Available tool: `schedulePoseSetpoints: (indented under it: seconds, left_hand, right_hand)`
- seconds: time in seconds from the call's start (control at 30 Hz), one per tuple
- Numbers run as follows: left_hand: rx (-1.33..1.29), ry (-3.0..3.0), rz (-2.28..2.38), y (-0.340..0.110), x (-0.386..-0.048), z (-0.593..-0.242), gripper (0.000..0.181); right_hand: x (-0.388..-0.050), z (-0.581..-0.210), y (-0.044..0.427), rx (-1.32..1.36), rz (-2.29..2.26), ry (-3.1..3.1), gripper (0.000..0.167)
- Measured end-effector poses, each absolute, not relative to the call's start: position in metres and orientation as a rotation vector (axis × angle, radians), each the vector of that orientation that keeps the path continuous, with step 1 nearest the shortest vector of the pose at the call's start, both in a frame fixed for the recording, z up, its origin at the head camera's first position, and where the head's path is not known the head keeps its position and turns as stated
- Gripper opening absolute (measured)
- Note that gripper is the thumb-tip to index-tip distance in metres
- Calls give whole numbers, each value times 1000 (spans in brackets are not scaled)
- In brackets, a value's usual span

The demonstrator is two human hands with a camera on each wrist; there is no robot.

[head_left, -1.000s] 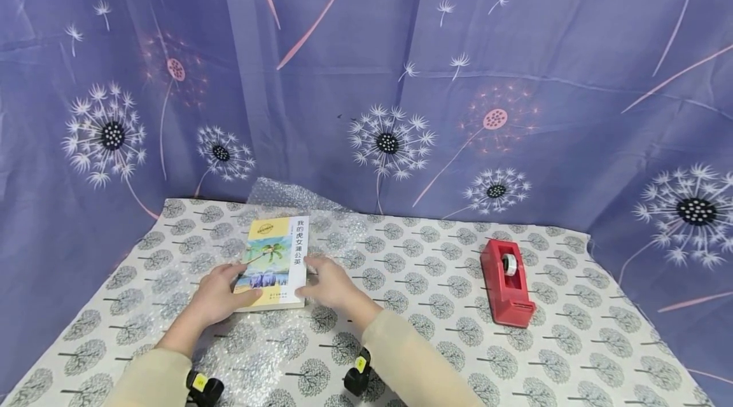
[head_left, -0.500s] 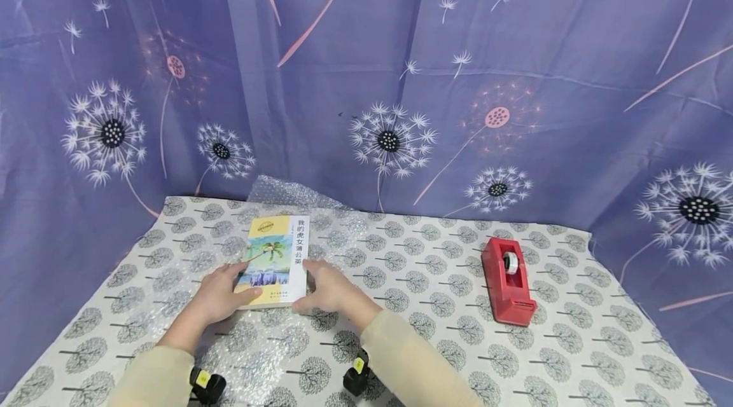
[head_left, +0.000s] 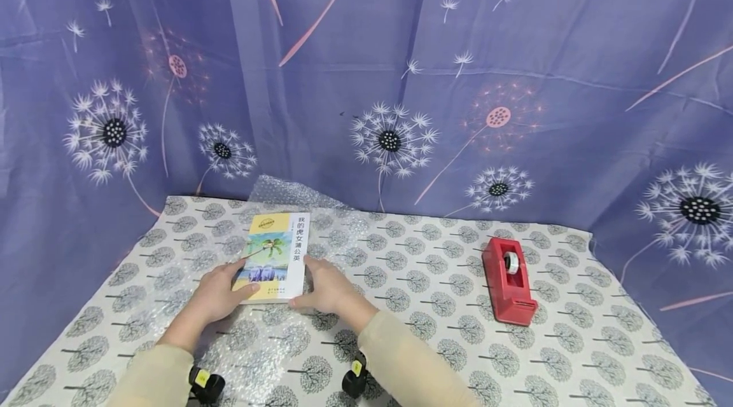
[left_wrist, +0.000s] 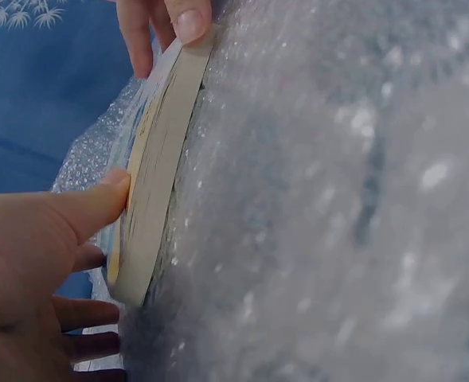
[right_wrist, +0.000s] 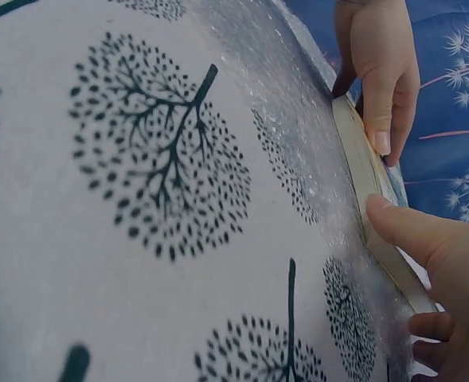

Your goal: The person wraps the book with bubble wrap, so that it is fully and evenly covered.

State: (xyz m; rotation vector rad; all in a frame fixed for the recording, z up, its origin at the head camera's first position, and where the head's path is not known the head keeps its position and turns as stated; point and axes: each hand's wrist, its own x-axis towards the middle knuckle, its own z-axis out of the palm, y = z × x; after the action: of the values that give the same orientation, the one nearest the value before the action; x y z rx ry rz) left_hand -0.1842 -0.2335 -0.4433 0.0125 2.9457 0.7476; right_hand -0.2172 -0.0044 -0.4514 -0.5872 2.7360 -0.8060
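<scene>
A paperback book (head_left: 268,254) with a palm-tree picture on its cover lies face up on a sheet of bubble wrap (head_left: 246,356) in the head view. My left hand (head_left: 216,292) holds its left side, the thumb on the cover near the bottom and the fingers along the side edge. On the other side my right hand (head_left: 329,286) grips the lower right corner, with the thumb at the near edge. Both wrist views show the book's page edges (left_wrist: 166,167) between the hands. The book's underside is hidden.
A red tape dispenser (head_left: 509,283) with a roll of clear tape stands on the right of the table. The tree-patterned tablecloth (head_left: 424,356) reaches to a purple dandelion curtain (head_left: 321,108) behind. The wrap's far end rises against the curtain.
The book has slid slightly away from me on the bubble wrap. My right thumb has shifted a little leftward along the book's near edge. My left hand has hardly moved.
</scene>
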Motion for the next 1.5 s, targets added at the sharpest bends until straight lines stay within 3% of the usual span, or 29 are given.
schedulePoseSetpoints:
  seconds: [0.27, 0.4, 1.5]
  left_hand:
    - [73, 2842, 714, -246, -181, -441, 123]
    - [80, 2784, 719, -246, -179, -441, 135]
    - [82, 2835, 724, -222, -174, -443, 138]
  right_hand:
    - [-212, -449, -1, -675, -536, 2760, 112]
    - [-212, -449, 1, -669, -527, 2751, 110]
    - [-209, -448, 25, -729, -478, 2785, 101]
